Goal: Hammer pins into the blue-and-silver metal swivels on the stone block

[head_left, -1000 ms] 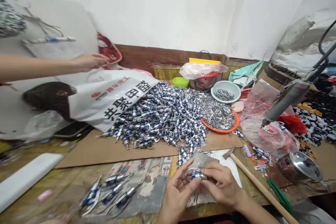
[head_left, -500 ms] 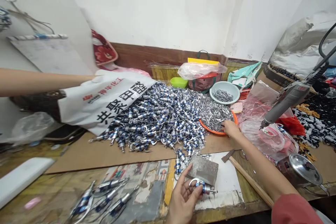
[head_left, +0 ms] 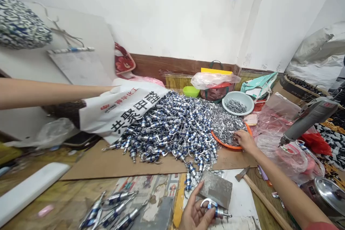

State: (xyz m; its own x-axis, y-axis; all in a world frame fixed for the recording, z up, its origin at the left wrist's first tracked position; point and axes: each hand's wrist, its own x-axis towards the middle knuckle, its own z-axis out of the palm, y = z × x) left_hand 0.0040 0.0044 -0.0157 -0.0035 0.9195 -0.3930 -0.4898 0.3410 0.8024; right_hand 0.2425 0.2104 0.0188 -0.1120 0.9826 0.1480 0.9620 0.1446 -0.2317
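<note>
So the person's left hand (head_left: 198,215) has a blue-and-silver piece (head_left: 219,212) gripped between thumb and fingers, down at the front edge of the table. It's got a pale curved hook on one side and a thin metal tip pointing off to the right. Right behind it there's a chunky grey metal block (head_left: 218,188), sitting on a white sheet (head_left: 244,190).

The right hand (head_left: 245,141) is stretched out to an orange tray (head_left: 229,146) loaded with small metal parts (head_left: 225,125), fingers bent and fingertips down among them. Honestly can't tell if it's pinching one or just touching, the parts are too tiny from here.

A hammer (head_left: 265,199) lies beside the sheet, under the reach of the right forearm. Left of the tray is a massive heap of similar blue-and-silver pieces (head_left: 172,125) on cardboard (head_left: 107,167), and a few bigger-looking ones (head_left: 113,212) lie at the front left. Over on the left, someone else's arm (head_left: 54,91) reaches to a white printed sack (head_left: 99,122) by the heap, that hand hidden behind it.
</note>
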